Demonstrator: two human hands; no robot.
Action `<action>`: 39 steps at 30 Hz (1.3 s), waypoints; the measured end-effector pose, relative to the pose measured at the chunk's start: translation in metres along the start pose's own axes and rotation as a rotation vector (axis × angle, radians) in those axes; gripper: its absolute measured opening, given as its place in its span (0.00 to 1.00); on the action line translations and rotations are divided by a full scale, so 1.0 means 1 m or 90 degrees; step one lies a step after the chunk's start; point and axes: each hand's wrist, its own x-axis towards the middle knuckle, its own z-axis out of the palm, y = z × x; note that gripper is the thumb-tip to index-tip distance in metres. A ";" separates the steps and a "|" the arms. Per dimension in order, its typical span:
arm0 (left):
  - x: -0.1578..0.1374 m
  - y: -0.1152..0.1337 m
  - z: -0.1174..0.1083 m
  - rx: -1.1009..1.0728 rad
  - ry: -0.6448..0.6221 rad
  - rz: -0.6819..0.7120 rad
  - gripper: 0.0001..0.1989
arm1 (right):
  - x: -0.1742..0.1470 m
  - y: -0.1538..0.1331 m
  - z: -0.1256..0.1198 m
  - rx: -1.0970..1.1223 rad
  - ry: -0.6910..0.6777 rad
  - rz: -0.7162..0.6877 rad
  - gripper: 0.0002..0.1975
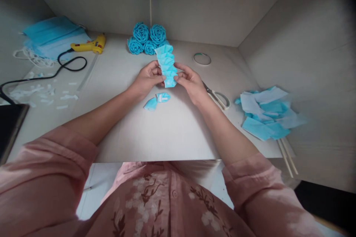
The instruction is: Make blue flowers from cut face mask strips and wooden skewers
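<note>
A pleated strip of light blue fabric [167, 64], which looks like face-mask material, is held up above the table between my two hands. My left hand [150, 77] pinches its left edge near the bottom, thumb in front. On the opposite edge, my right hand [189, 80] grips it with thumb and fingers. Below the hands lie two small folded blue pieces, one plain [150, 104] and one with a white mark [163, 97]. Scissors [218, 97] rest just right of my right wrist, partly hidden by it.
Rolled blue rosettes [141, 32] are stacked at the back, near a thin upright stick [150, 11]. At left are blue masks [52, 31], a yellow glue gun [90, 45] with black cord, and white scraps [36, 90]. A tape ring [202, 59], fabric scraps [265, 113] and sticks [286, 157] lie right.
</note>
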 end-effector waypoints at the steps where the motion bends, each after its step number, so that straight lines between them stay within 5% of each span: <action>1: 0.001 -0.002 -0.001 0.008 -0.012 0.012 0.20 | 0.001 0.001 0.000 -0.009 -0.001 -0.006 0.32; 7: 0.008 -0.012 -0.008 0.030 -0.058 0.050 0.22 | 0.002 0.006 -0.003 -0.073 -0.010 -0.025 0.34; 19: 0.005 -0.009 -0.006 0.038 -0.053 0.051 0.20 | 0.002 0.006 -0.002 -0.064 -0.045 -0.029 0.36; 28: 0.006 -0.008 -0.006 0.046 -0.032 0.051 0.21 | 0.001 0.005 -0.002 -0.073 0.005 -0.008 0.30; 39: 0.005 -0.010 -0.005 0.029 -0.029 0.043 0.15 | 0.003 0.009 -0.005 -0.073 -0.019 -0.035 0.36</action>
